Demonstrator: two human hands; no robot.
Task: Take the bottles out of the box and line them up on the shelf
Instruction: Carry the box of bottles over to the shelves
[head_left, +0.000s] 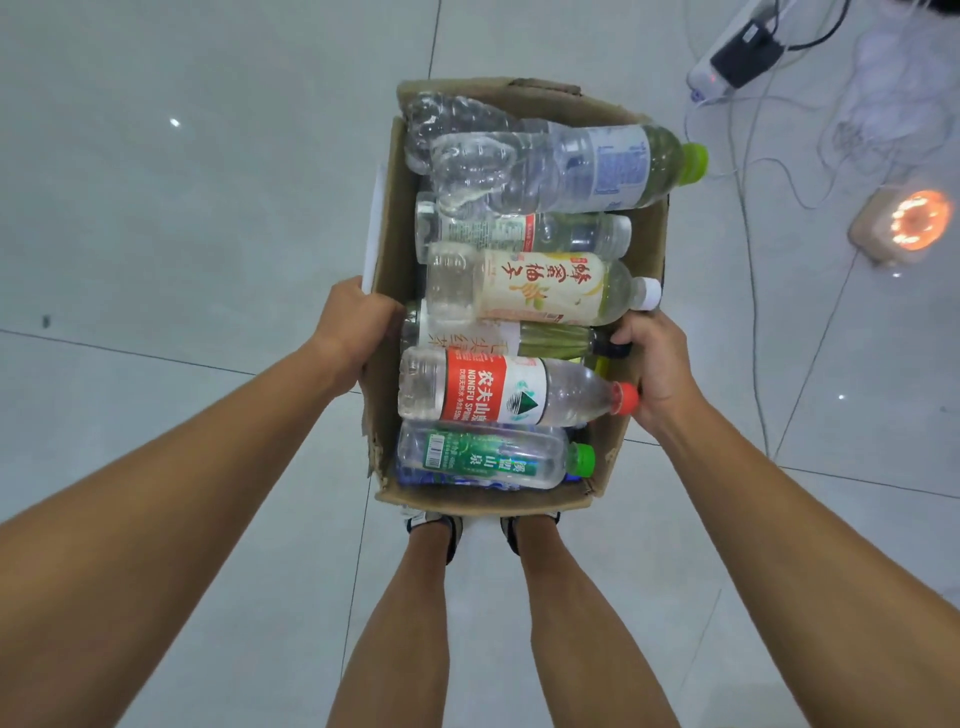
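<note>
A person's left hand (353, 322) and right hand (657, 369) grip the two long walls of a cardboard box (467, 505), which appears to be lifted clear of the tiled floor (208, 208). The bottles lie crosswise from its near edge to its far edge, none yet removed. No shelf is in view. The box wants a level carry, since the large green-capped bottle (597, 166) juts over the far right corner and the red-capped bottle (493, 389) sits high at the right rim.

Pale glossy floor tiles (182, 208) with dark grout; a power strip (727, 62), cables (753, 171) and glowing lamp (914, 221) lie upper right.
</note>
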